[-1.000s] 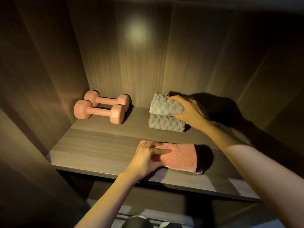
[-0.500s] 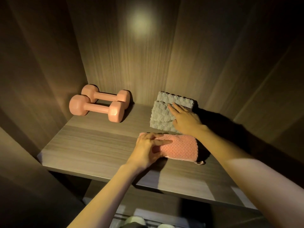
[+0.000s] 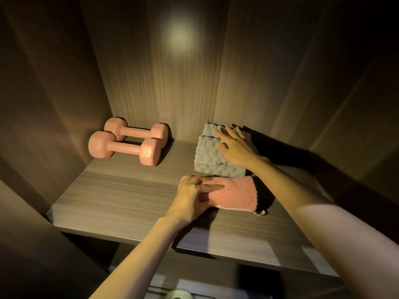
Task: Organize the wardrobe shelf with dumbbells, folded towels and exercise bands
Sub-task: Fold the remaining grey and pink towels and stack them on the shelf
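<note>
On wardrobe shelf (image 3: 118, 190), right half: right hand (image 3: 237, 147) lay flat, fingers spread, on grey folded towels (image 3: 207, 156) (stacked near back wall); left hand (image 3: 192, 199) pressed pink folded towel (image 3: 237, 195), fingers extended. Pink dumbbells (image 3: 127, 147) sat rear left.

Dim warm spotlight, hard shadows
</note>
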`<state>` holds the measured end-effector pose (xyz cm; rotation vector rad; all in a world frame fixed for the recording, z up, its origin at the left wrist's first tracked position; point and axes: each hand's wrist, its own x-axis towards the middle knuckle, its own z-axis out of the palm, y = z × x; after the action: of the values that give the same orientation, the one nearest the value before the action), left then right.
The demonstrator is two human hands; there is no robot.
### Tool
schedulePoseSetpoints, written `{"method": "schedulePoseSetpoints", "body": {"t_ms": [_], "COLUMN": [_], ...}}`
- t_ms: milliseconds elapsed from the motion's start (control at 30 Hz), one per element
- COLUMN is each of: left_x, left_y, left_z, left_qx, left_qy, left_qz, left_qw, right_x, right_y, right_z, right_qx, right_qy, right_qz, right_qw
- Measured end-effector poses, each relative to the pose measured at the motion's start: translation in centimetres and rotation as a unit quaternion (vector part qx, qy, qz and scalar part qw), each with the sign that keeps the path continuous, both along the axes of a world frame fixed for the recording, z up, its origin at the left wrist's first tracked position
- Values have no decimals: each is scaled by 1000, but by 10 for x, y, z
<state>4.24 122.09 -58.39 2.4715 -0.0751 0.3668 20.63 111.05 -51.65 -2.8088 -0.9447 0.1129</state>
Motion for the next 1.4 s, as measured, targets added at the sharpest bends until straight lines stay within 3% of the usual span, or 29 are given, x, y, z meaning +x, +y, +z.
{"method": "schedulePoseSetpoints", "body": {"t_ms": [100, 233, 333, 433, 500, 600, 700, 767, 833, 967, 1100, 1200, 1267, 1400], "left_x": [6, 10, 15, 36, 52, 76, 88, 87, 82, 57, 27, 9, -4, -21], "left_y": [3, 11, 16, 20, 24, 23, 18, 16, 15, 4, -23, -52, -73, -113], "left_z": [-1, 7, 24, 36, 40, 42, 40, 39, 41, 65, 94, 96, 88, 57], "left_qx": [19, 51, -120, -293, -336, -369, -305, -275, -303, -381, -416, -353, -317, -196], "left_qy": [-9, 50, 83, -18, 11, 72, 98, 83, 42, -44, -66, -80, -81, -77], "left_qz": [-7, -43, -43, 107, 155, 163, 201, 222, 225, 138, 21, -23, -46, -18], "left_qw": [1000, 997, 988, 950, 929, 912, 926, 932, 925, 913, 907, 932, 944, 977], "right_x": [1, 2, 7, 13, 12, 9, 5, 3, -1, -17, -46, -75, -94, -125], "right_y": [-1, -14, -31, -45, -47, -43, -42, -43, -46, -63, -103, -136, -159, -207], "right_z": [-15, -16, -17, -25, -28, -28, -25, -18, -7, 24, 53, 57, 51, 20], "right_qx": [-14, 161, 261, 266, 283, 336, 367, 396, 424, 444, 398, 382, 338, 263], "right_qy": [58, -19, -63, 117, 223, 249, 264, 281, 290, 227, 56, -43, -81, -66], "right_qz": [-12, -43, -174, -256, -261, -255, -255, -236, -209, -159, -85, -31, -52, -56], "right_qw": [998, 986, 948, 922, 895, 872, 855, 842, 832, 852, 912, 923, 936, 961]}}
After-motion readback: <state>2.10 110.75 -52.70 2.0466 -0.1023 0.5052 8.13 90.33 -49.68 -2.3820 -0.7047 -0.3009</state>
